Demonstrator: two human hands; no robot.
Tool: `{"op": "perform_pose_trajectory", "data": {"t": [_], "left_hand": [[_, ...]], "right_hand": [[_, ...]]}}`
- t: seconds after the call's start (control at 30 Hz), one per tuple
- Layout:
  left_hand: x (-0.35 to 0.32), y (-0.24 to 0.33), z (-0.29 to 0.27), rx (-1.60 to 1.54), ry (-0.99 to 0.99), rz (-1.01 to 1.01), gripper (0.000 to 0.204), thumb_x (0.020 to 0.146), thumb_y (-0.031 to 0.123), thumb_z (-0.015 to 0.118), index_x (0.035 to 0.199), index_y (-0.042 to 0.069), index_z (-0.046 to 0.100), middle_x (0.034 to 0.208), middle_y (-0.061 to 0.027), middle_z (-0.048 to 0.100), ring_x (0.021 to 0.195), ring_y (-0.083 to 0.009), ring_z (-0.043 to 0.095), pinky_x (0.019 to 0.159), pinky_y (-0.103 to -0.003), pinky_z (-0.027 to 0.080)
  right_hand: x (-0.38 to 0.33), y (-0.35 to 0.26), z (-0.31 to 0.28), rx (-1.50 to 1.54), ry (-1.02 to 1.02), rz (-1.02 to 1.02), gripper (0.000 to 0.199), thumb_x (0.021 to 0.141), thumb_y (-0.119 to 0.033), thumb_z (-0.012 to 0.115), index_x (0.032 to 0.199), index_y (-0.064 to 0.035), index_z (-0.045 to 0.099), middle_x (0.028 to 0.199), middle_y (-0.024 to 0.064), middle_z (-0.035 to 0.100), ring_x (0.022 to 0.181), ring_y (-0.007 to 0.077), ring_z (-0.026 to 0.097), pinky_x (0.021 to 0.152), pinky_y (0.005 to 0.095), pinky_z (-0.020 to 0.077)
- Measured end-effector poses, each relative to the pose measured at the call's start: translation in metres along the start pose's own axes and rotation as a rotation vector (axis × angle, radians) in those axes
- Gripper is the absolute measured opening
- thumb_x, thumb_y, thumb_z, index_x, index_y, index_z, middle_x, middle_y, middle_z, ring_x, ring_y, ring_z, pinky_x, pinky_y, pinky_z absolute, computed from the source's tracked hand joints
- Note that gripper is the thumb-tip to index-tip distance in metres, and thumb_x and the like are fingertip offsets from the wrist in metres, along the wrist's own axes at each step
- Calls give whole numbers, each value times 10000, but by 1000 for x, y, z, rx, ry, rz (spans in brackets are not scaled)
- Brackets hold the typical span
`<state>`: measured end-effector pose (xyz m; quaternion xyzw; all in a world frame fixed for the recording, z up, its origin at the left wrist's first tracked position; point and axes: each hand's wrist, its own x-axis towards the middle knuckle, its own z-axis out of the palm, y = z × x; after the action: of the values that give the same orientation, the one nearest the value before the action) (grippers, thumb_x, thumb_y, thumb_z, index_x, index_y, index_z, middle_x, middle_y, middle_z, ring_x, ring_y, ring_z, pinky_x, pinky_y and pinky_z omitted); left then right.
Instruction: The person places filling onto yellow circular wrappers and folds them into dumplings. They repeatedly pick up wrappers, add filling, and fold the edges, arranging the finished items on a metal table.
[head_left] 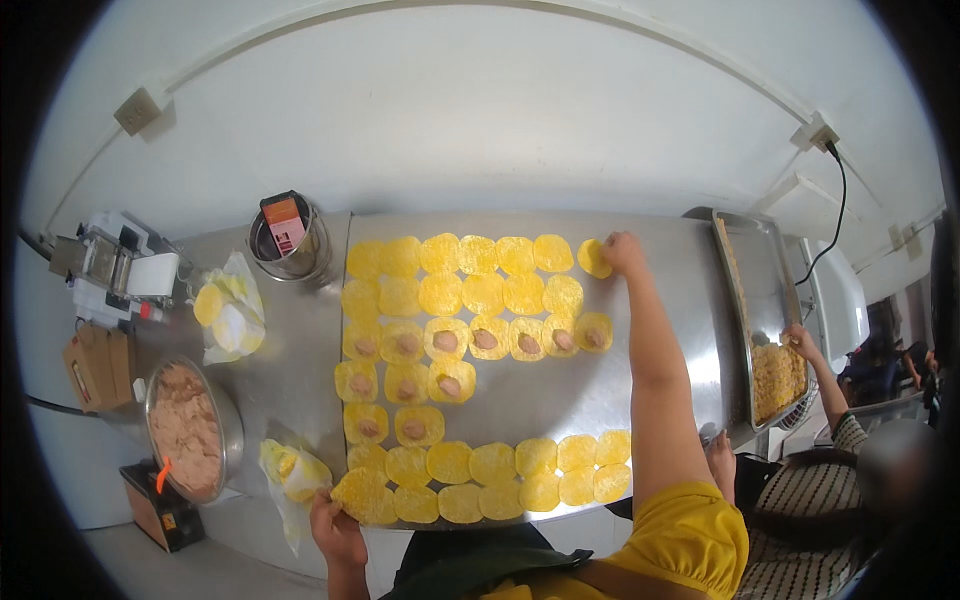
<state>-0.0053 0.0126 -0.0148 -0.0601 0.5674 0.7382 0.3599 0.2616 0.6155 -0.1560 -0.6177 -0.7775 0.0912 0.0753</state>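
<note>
My right hand (625, 253) reaches to the far side of the steel table, its fingers closed on the edge of a yellow dough round (594, 258) at the end of the far row. Down at the near left corner, my left hand (337, 535) grips more yellow dough rounds (362, 494), perhaps a stack. Between them, flat dough rounds (440, 293) lie in rows. Several in the middle rows carry a lump of pinkish filling (445, 341); those in the far and near rows are bare.
At left stand a steel bowl of pinkish filling (185, 425) with an orange-handled tool, wrapped dough stacks (232, 308), a steel pot (288, 245) and a small machine (120, 265). At right, a co-worker's hand (800, 343) touches a metal tray (740, 300) of small yellow pieces.
</note>
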Motion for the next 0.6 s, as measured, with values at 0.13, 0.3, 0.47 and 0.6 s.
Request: {"op": "perform_pose_trajectory", "data": {"t": [0.13, 0.3, 0.47, 0.6], "left_hand": [[-1, -3, 7, -7, -31, -38, 221, 789, 135, 443, 978, 27, 481, 942, -69, 558, 908, -201, 585, 848, -335, 474], [-2, -9, 12, -22, -47, -48, 230, 791, 133, 444, 987, 19, 483, 956, -82, 568, 913, -204, 587, 849, -341, 475], [-2, -10, 20, -28, -84, -68, 229, 797, 127, 446, 994, 17, 484, 968, -86, 573, 917, -206, 585, 851, -338, 474], [1, -11, 14, 7, -138, -59, 225, 815, 159, 478, 1001, 39, 513, 977, -66, 587, 970, -204, 586, 884, -344, 467]], "right_hand": [[-17, -31, -38, 594, -60, -64, 258, 745, -156, 633, 958, -40, 546, 920, 135, 641, 809, 296, 612, 739, 369, 486], [-34, -51, -33, 1089, 6, 82, 327, 690, -68, 651, 985, -34, 513, 836, 119, 627, 775, 233, 611, 688, 346, 478], [-42, -39, 2, 638, 192, 128, 319, 714, -88, 624, 1008, -38, 511, 913, 167, 653, 850, 321, 634, 756, 387, 487], [-49, -51, -2, 707, 227, 241, 337, 712, -86, 624, 1026, -37, 513, 963, 189, 641, 895, 349, 623, 787, 403, 481]]}}
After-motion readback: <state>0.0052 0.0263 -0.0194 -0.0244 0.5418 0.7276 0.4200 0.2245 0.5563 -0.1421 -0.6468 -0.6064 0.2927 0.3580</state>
